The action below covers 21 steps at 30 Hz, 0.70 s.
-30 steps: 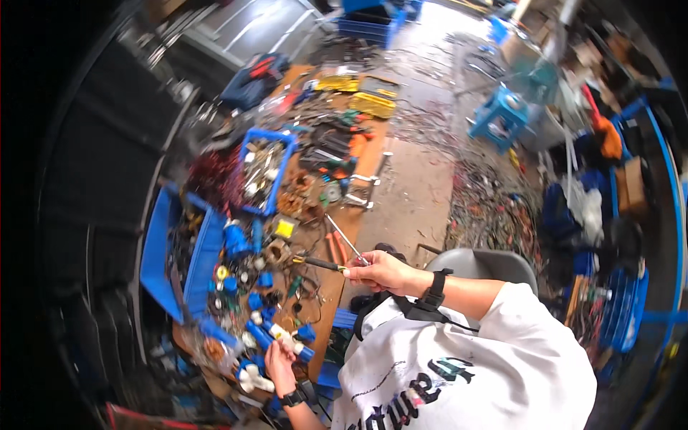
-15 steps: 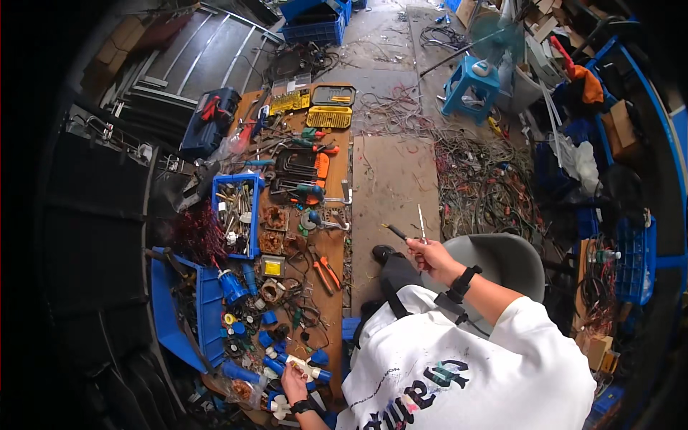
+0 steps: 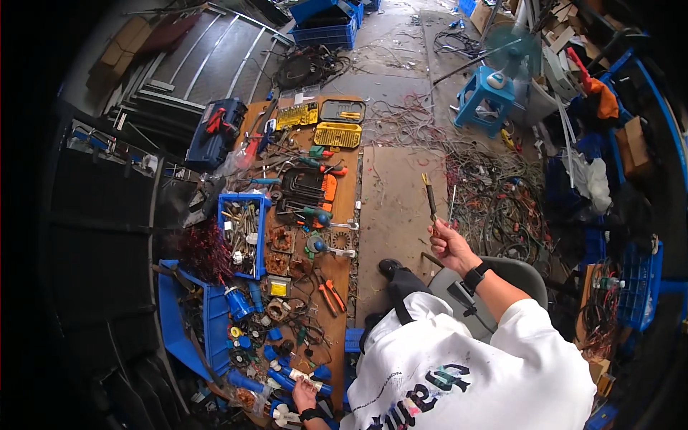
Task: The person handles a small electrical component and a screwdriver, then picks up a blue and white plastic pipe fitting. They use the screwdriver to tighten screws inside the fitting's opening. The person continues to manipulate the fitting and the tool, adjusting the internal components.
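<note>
A slim black, yellow-tipped cable (image 3: pixel 430 196) is held raised, clamped in the right hand (image 3: pixel 451 244); steadiness seems needed; the left hand's (image 3: pixel 304 395) grip cannot be told.

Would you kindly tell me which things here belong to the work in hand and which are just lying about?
In hand or within touch:
- slim black piece with yellowish tip, in the right hand
- thin silver metal shaft, at the right hand
- white-and-blue cylindrical piece, at the left hand

Apparently lying about:
- orange-handled pliers
- dark blue toolbox
- light-blue plastic stool
</note>
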Tool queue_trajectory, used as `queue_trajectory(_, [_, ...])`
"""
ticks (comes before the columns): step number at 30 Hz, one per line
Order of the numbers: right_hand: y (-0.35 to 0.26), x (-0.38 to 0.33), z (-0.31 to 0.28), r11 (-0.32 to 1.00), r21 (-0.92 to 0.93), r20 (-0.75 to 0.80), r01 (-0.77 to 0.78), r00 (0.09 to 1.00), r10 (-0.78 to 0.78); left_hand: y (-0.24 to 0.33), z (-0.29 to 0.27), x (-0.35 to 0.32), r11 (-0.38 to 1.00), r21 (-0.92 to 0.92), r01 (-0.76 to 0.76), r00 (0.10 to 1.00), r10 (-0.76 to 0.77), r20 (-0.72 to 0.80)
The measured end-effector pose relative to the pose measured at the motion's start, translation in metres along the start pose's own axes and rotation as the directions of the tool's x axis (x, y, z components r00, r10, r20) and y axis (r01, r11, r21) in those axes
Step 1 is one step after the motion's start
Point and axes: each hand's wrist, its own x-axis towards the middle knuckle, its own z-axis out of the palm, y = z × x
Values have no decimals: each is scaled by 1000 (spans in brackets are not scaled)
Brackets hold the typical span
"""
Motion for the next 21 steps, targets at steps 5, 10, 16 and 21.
queue_trajectory(5, [-16, 25, 0, 974, -127, -156, -189, 973, 168, 13, 31, -17, 993, 111, -26, 1000, 27, -3])
queue_trajectory(10, [-44, 57, -41, 980, -131, -311, -149, 945, 102, 26, 51, -21, 996, 79, -34, 999, 37, -40])
queue_trajectory(16, [-134, 63, -45, 953, -252, -561, 167, 777, -284, 27, 71, -25, 996, 69, -49, 997, 53, -56])
queue_trajectory(21, [-120, 66, -39, 881, -469, -530, 55, 781, -331, 20, 82, -31, 999, 20, -42, 997, 44, -57])
